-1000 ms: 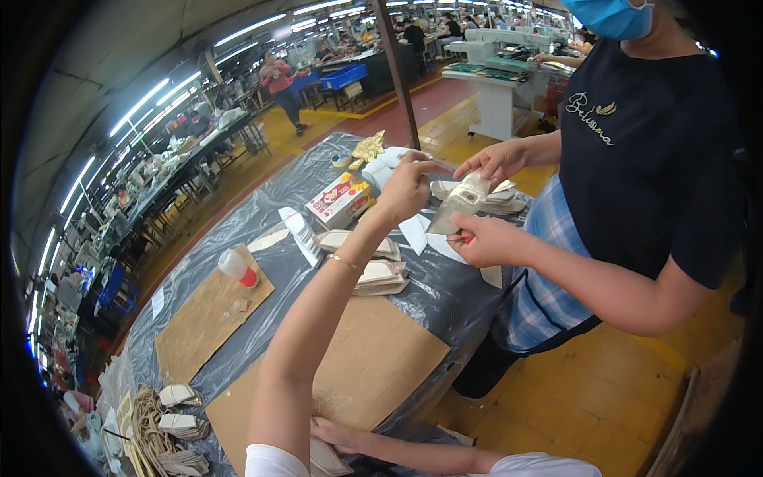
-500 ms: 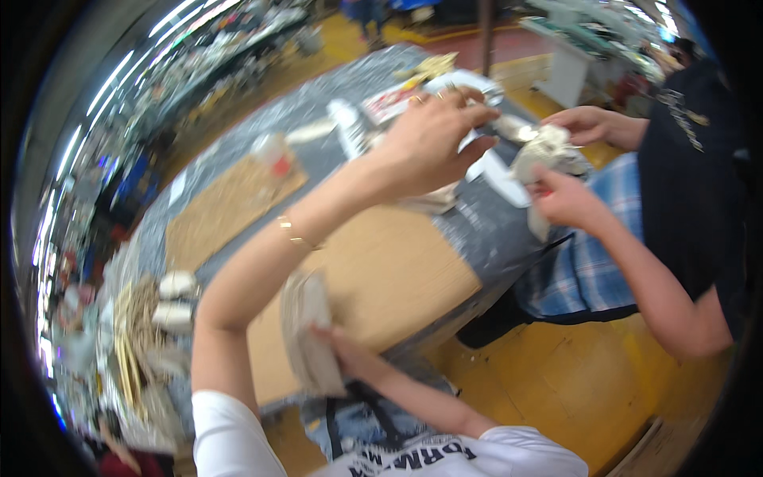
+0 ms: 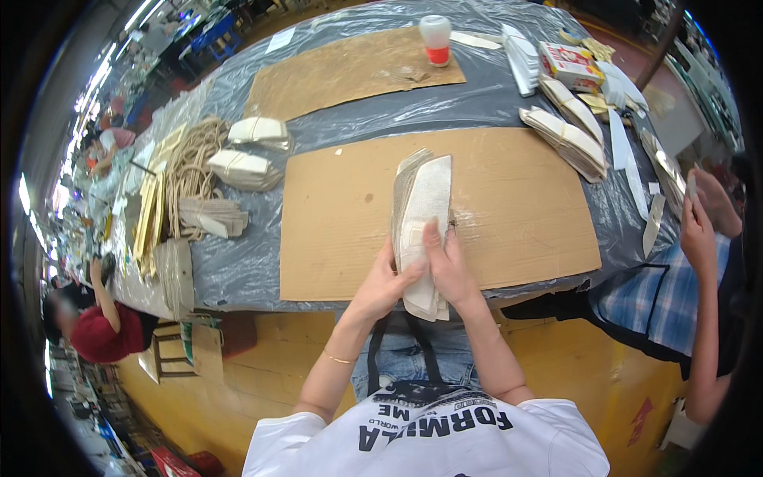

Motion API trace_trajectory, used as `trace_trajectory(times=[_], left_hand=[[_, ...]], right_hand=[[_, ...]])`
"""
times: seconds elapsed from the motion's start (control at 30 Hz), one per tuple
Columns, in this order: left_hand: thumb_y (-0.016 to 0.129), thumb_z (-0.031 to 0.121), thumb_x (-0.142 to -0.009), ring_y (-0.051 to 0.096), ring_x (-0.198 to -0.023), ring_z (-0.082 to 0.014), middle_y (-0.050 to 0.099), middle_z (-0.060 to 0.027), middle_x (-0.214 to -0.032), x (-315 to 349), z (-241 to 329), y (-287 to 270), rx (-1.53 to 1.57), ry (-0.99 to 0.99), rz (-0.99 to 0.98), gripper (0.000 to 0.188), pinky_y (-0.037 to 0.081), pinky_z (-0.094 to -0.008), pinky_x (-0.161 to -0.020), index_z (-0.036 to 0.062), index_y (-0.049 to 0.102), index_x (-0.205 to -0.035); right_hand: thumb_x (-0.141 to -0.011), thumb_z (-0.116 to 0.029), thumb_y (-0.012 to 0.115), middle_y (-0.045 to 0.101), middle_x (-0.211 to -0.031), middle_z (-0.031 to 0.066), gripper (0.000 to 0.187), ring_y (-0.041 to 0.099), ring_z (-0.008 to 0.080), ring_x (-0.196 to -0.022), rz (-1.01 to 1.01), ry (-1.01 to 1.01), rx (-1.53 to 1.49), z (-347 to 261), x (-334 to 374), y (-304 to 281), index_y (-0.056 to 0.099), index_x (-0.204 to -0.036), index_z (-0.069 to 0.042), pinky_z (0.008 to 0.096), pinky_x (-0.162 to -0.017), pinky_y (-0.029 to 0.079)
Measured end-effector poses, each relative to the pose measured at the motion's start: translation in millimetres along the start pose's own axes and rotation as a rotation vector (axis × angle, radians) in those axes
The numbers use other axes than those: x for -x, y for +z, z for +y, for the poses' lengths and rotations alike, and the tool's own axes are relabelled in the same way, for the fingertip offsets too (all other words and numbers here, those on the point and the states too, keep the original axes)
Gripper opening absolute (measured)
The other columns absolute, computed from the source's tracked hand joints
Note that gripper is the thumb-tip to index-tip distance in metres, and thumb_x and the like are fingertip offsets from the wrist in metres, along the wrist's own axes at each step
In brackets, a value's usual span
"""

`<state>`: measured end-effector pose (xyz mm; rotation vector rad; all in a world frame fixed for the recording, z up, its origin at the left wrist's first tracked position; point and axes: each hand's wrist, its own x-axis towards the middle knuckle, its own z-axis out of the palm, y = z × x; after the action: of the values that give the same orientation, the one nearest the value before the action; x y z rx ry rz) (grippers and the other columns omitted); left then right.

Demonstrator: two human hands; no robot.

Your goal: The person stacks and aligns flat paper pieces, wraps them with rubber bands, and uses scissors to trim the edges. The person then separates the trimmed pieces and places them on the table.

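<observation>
Both of my hands grip a stack of long, cream and grey fabric pieces (image 3: 426, 189), fanned a little at its far end. My left hand (image 3: 380, 288) clasps the stack's left edge, its thumb lying across the top. On the other side my right hand (image 3: 453, 270) holds the right edge, thumb pressed on the upper piece. The stack points away from me over a brown cardboard sheet (image 3: 517, 215), its near end at the table's front edge. My fingers underneath are hidden.
Tied fabric bundles (image 3: 563, 141) lie right of the cardboard; more bundles (image 3: 241, 168) and coiled cord (image 3: 195, 171) lie left. Farther back are a second cardboard sheet (image 3: 334, 75), a red-and-clear cup (image 3: 435, 44) and a box (image 3: 571, 65). A co-worker's hand (image 3: 699, 230) is at right.
My left hand has come back from its reach toward the co-worker and now grips the stack with my right hand. The stack has moved over the cardboard's middle. The view has turned.
</observation>
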<state>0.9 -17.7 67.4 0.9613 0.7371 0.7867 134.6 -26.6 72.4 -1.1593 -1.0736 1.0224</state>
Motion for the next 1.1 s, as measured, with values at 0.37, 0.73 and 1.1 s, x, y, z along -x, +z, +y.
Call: trace_trajectory(times=[0.37, 0.73, 1.1], left_hand=[[0.077, 0.008, -0.07, 0.053, -0.121, -0.0337, 0.054, -0.0108, -0.134, -15, 59, -33, -1.139, 0.875, 0.075, 0.072, 0.04, -0.0405, -0.105, 0.0225, 0.046, -0.133], [0.064, 0.02, -0.082, 0.042, -0.133, -0.0249, 0.04, -0.0073, -0.146, -50, 45, -36, -1.664, 1.215, -0.055, 0.053, 0.03, -0.0469, -0.112, 0.0346, 0.048, -0.131], [0.056, -0.004, -0.084, 0.058, -0.105, -0.0343, 0.053, -0.0193, -0.125, -17, 65, -41, -1.086, 0.484, -0.035, 0.044, 0.048, -0.0424, -0.089, -0.0001, 0.053, -0.128]], right_hand=[[-0.091, -0.074, 0.027, 0.044, -0.14, 0.022, 0.091, 0.04, 0.0356, -0.131, -0.015, 0.2, -0.409, -13, -5, -56, 0.032, -0.146, -0.002, 0.0403, -0.111, 0.027], [-0.076, -0.012, 0.08, 0.039, -0.142, 0.0169, 0.102, 0.042, 0.0234, -0.13, -0.423, 0.322, -0.209, -32, 25, -64, 0.013, -0.151, 0.001, 0.035, -0.108, 0.036], [-0.091, -0.034, 0.065, 0.038, -0.138, 0.031, 0.081, 0.039, 0.0362, -0.132, -0.054, 0.063, 0.27, -4, 40, 3, 0.022, -0.144, 0.011, 0.0417, -0.108, 0.034]])
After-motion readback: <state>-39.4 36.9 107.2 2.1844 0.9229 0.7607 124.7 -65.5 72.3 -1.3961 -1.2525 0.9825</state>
